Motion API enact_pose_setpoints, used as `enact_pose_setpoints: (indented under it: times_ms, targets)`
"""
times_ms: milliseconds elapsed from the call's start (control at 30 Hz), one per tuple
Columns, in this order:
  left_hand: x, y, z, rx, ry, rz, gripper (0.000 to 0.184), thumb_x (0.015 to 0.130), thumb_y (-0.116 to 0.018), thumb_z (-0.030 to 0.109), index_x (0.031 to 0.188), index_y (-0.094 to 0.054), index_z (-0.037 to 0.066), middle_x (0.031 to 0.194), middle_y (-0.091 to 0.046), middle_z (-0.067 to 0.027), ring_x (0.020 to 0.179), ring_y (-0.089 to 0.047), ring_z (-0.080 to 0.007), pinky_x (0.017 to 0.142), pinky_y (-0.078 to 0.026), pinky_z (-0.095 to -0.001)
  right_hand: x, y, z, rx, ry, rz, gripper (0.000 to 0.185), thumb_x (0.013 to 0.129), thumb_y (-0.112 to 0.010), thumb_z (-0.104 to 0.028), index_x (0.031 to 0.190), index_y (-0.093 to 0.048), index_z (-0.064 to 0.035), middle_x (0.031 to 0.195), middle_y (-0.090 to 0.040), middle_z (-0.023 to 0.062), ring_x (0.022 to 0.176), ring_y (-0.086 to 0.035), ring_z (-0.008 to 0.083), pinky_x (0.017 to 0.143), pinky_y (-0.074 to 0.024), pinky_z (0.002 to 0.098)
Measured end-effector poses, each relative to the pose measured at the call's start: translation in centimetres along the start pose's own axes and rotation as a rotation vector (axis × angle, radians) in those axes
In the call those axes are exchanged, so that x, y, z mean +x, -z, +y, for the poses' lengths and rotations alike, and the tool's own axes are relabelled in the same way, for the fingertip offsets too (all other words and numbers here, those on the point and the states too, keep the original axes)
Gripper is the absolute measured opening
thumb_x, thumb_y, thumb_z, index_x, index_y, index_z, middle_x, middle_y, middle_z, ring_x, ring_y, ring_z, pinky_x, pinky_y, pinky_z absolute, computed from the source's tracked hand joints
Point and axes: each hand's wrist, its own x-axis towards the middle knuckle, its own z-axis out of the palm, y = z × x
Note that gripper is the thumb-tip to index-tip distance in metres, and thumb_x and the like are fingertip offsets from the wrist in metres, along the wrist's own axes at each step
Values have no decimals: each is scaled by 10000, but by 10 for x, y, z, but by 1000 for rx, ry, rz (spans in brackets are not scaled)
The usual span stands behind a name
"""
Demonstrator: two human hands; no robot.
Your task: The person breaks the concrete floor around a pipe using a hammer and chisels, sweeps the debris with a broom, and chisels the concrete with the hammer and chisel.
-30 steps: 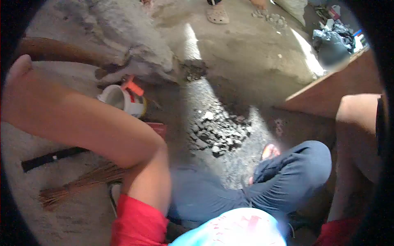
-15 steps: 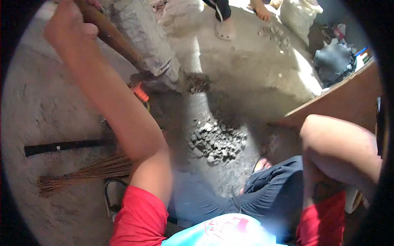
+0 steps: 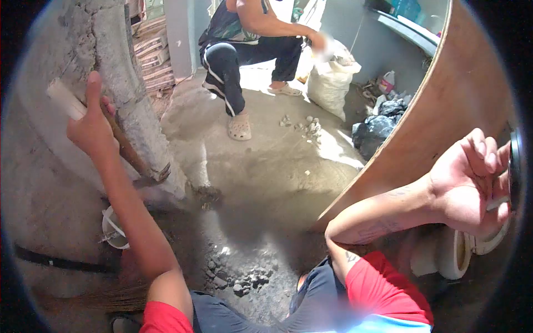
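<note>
My left hand [image 3: 97,130], raised at the left, is closed around the wooden handle of a hammer [image 3: 129,147]. The pale handle end sticks out above my fist, and the dark metal head hangs low beside a rough concrete pillar [image 3: 158,133]. Over at the right edge, my right hand [image 3: 466,186] is raised with its fingers curled. A small white piece shows between those fingers, next to a dark curved edge; what it is I cannot make out. Grey rubble [image 3: 244,280] lies on the floor in front of my legs.
A person [image 3: 252,50] squats ahead, one hand at a white sack [image 3: 332,86]. A wooden board [image 3: 438,89] slants along the right, with black bags [image 3: 377,130] behind it. At the left are a white bucket [image 3: 115,227], a dark strip [image 3: 61,261] and a broom [image 3: 111,297].
My view has tilted up, bringing the squatting person into sight. My left hand and the hammer appear lower in view. My right forearm and hand have come into view at the right.
</note>
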Motion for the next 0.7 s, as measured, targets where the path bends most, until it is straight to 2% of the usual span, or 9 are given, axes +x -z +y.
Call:
enact_pose_setpoints:
  times_ms: [133, 167, 233, 300, 367, 400, 500, 533, 700]
  targets:
    - [8, 6, -8, -4, -1, -46, 335, 766, -825, 270, 800, -610, 15, 621, -568, -31, 482, -511, -111, 444, -415, -255, 5, 25, 24, 76, -69, 14, 603, 987, -323, -452, 1019, -696, 22, 1103, -659, 233, 738, -571, 199, 734, -440, 303]
    - [6, 9, -6, 64, 45, -18, 322, 781, -812, 260, 813, -604, 16, 619, -566, -28, 478, -509, -110, 442, -414, -256, 5, 32, 29, 115, -52, 27, 603, 987, -323, -452, 1019, -696, 22, 1103, -659, 233, 738, -571, 199, 734, -440, 303]
    - [7, 11, -8, 119, 42, 3, 303, 807, -791, 241, 842, -590, 17, 618, -565, -26, 472, -504, -107, 438, -414, -261, -2, 39, 41, 78, -78, -126, 463, 962, -377, -302, 1173, -619, 31, 1155, -625, 258, 898, -598, 242, 683, -484, 373]
    - [7, 9, -9, 47, -20, -22, 296, 820, -779, 226, 860, -575, 15, 617, -563, -30, 468, -502, -109, 433, -415, -267, -13, 26, 58, 111, -32, 30, 435, 975, -365, -278, 1201, -608, 4, 1187, -613, 253, 973, -604, 279, 715, -502, 379]
    - [6, 8, -5, -11, -77, -44, 295, 825, -774, 220, 863, -568, 13, 616, -561, -33, 466, -502, -112, 429, -415, -271, -18, 27, 69, -137, 0, 177, 423, 997, -346, -287, 1213, -601, -28, 1204, -598, 257, 1024, -604, 298, 776, -505, 367]
    - [1, 7, 0, -22, -74, -45, 295, 831, -768, 219, 872, -565, 9, 617, -559, -36, 468, -504, -114, 428, -417, -273, -17, 30, 66, -131, -50, 262, 442, 1016, -314, -309, 1214, -591, -27, 1194, -595, 257, 1012, -608, 313, 775, -506, 333]
    - [-1, 7, 0, -37, -34, -51, 286, 840, -757, 214, 875, -558, 10, 619, -554, -41, 473, -509, -118, 424, -421, -278, -18, 30, 70, -61, -129, 307, 466, 1021, -314, -324, 1182, -600, 7, 1166, -608, 242, 993, -610, 286, 743, -496, 289]
    - [-1, 7, -1, -40, 0, -41, 278, 845, -751, 210, 868, -555, 15, 619, -552, -43, 475, -512, -121, 422, -422, -281, -15, 42, 64, -24, -222, 116, 503, 1024, -302, -337, 1151, -606, 43, 1158, -613, 231, 960, -612, 242, 725, -481, 278]
    - [-1, 6, 0, 13, -34, -36, 289, 838, -759, 220, 871, -551, 21, 633, -561, -47, 478, -516, -124, 420, -427, -278, -13, 58, 70, 20, -211, 169, 523, 1021, -304, -342, 1151, -604, 66, 1153, -623, 237, 900, -622, 210, 718, -476, 286]
